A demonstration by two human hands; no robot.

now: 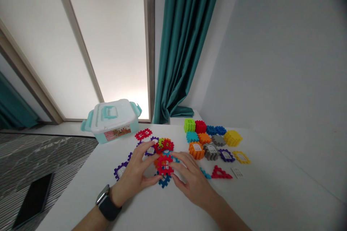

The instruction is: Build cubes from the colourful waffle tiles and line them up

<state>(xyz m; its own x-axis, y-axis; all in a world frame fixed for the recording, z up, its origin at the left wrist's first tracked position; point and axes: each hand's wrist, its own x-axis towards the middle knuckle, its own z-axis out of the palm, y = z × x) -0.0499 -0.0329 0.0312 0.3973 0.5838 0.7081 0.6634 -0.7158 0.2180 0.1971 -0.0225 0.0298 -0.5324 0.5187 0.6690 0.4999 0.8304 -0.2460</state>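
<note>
A cluster of interlocking plastic waffle-edged pieces (164, 163) lies on the white table (108, 202) between my hands. A red piece with a window cut-out sits at its front, and a blue piece (164, 181) pokes out below. My left hand (135, 173), with a black-strapped smartwatch (107, 202) on the wrist, grips the cluster from the left. My right hand (191, 182) presses its fingertips against the right side. Behind them stands a smaller red and orange stack (164, 145), and the fingers hide part of the cluster.
Several assembled cubes (204, 137) and flat pieces lie to the right, and a red flat piece (143, 134) lies behind. A white and mint plastic box (112, 121) stands beyond the table edge. A black phone (33, 200) rests on the striped floor at left.
</note>
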